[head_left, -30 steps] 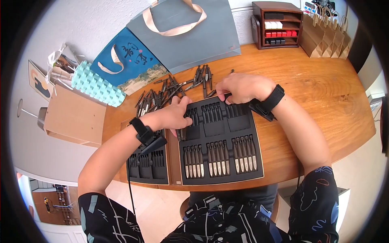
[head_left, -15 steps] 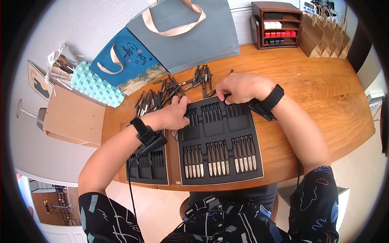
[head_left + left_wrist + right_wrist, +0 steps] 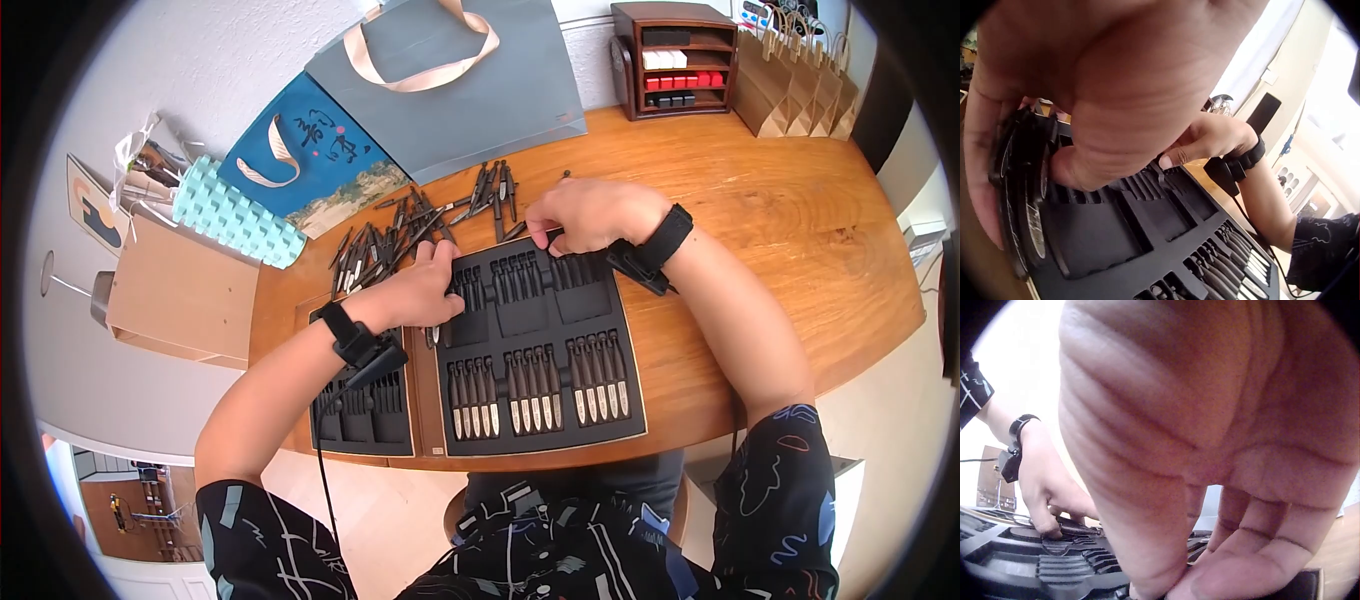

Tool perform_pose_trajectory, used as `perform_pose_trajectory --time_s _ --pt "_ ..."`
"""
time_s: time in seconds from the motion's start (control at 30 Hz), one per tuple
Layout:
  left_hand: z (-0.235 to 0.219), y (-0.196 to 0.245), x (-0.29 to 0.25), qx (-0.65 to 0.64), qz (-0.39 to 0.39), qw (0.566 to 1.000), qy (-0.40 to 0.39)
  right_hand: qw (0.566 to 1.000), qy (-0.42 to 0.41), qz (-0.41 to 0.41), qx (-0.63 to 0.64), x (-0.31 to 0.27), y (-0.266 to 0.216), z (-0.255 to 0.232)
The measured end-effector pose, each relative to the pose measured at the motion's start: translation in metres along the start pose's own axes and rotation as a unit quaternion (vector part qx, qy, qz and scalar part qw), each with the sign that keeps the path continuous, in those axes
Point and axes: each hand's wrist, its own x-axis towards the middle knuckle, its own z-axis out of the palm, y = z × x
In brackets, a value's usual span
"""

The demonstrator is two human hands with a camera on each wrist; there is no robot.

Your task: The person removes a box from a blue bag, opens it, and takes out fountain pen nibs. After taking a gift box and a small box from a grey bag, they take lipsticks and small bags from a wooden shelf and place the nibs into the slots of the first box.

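Note:
Several slim dark pen-like sticks [image 3: 1034, 219] with silvery ends are gripped in my left hand [image 3: 420, 290], above the left edge of the black tray [image 3: 545, 335]. My right hand [image 3: 600, 215] is at the tray's far edge, its thumb and fingertips brought together by the upper right slots. I cannot tell whether a stick is between those fingertips. Seated sticks [image 3: 535, 390] with pale ends fill three groups of the near row. Dark sticks [image 3: 515, 278] also lie in the far row's slots, partly hidden by the left hand.
A loose heap of similar sticks [image 3: 385, 245] lies beyond the tray. To its left, a second black tray [image 3: 365, 425] is partly under my left forearm. Behind stand a blue gift bag [image 3: 310, 150], a grey bag [image 3: 470, 95], a small wooden shelf [image 3: 675, 60] and brown paper bags [image 3: 795, 90].
The sticks in my left hand have shifted slightly in its grip. Both hands stay at nearly the same places over the tray; the head view has moved a little.

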Motion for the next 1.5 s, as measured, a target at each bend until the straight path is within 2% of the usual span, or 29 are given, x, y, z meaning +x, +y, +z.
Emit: perform_pose_trajectory --time_s 0.03,0.1,0.23,0.3,0.37,0.43,0.47,0.53,0.57,0.63,0.67,0.73,0.83,0.9,0.97,1.03,1.1,1.27,1.33,1.43,1.5 --pt "0.002 0.003 0.002 0.001 0.001 1.000 0.000 1.000 0.002 -0.003 -0.001 -0.001 -0.001 0.000" --pt "0.005 0.013 0.008 0.050 -0.058 0.997 -0.005 1.000 0.008 -0.002 -0.001 -0.001 0.001 0.000" --pt "0.003 0.002 0.013 0.081 -0.074 0.994 0.029 1.000 0.010 -0.010 0.003 -0.002 0.000 0.001" --pt "-0.009 -0.010 0.019 0.033 -0.048 0.997 0.060 1.000 0.008 -0.007 0.005 -0.002 0.001 0.000" --pt "-0.024 -0.011 0.025 -0.034 -0.031 0.991 0.128 1.000 -0.002 -0.008 -0.003 0.000 0.001 0.000" --pt "-0.024 -0.049 0.055 0.060 0.059 0.968 0.238 1.000 0.000 -0.014 -0.003 0.001 0.003 0.001" --pt "-0.032 -0.044 0.056 0.057 0.057 0.968 0.239 1.000 0.005 -0.017 -0.002 0.001 0.004 0.001" --pt "-0.044 -0.037 0.054 -0.027 -0.009 0.980 0.195 1.000 0.005 -0.013 -0.001 0.001 0.003 0.001" --pt "-0.041 -0.038 0.053 -0.028 -0.010 0.980 0.194 1.000 0.007 -0.008 0.002 0.001 0.003 0.002" --pt "-0.032 -0.042 0.048 0.037 0.028 0.959 0.279 1.000 0.008 -0.007 0.002 -0.001 0.001 0.001" --pt "-0.031 -0.031 0.037 0.035 0.026 0.960 0.278 1.000 0.011 -0.006 0.001 -0.002 0.001 0.001" --pt "-0.027 -0.006 0.010 0.029 -0.036 0.965 0.258 1.000 0.015 -0.014 0.000 0.000 0.004 0.001" --pt "0.001 0.012 -0.030 0.004 -0.001 0.986 0.167 1.000 0.016 -0.022 -0.003 -0.002 0.002 0.000" --pt "0.010 0.038 -0.063 -0.015 -0.012 0.998 0.063 1.000 0.010 -0.024 -0.008 -0.001 0.001 0.000" --pt "0.028 0.039 -0.075 0.023 0.026 0.998 0.046 0.999 0.020 -0.026 -0.003 0.000 0.005 0.001" --pt "0.034 0.045 -0.080 0.003 0.000 1.000 -0.001 0.999 0.011 -0.032 0.001 0.000 0.006 0.003" --pt "0.038 0.048 -0.080 0.006 -0.015 1.000 -0.010 0.999 0.035 -0.025 0.000 -0.002 0.004 0.002" --pt "0.040 0.054 -0.075 0.015 -0.037 0.999 -0.028 0.998 0.033 -0.055 -0.003 0.002 0.007 0.003" --pt "0.038 0.058 -0.072 0.023 -0.056 0.996 -0.068 1.000 -0.006 -0.003 -0.019 -0.001 0.000 -0.003" --pt "0.035 0.061 -0.071 0.019 -0.066 0.994 -0.080 0.999 -0.016 0.028 -0.013 -0.004 -0.007 -0.006" --pt "0.036 0.065 -0.071 0.020 -0.076 0.994 -0.081 1.000 0.007 -0.003 -0.008 -0.003 0.000 0.000"
